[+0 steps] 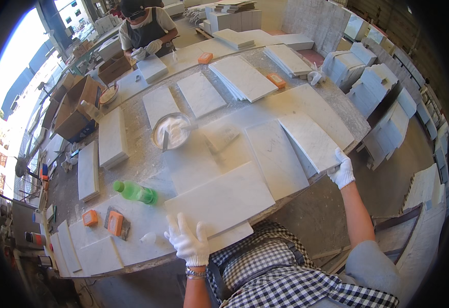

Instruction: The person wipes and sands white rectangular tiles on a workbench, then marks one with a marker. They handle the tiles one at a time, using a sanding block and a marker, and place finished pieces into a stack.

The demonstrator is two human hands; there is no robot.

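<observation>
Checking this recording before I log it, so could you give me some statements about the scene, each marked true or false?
1. The right hand holds a white slab by its near end. True.
2. The left hand is bare. False: it wears a white glove, its fingers spread.
3. A round bowl holds white material. True.
4. The green bottle has a red cap. False: its cap is green.
5. Nobody else is in view. False: another person in a dark apron is at the far side.
</observation>
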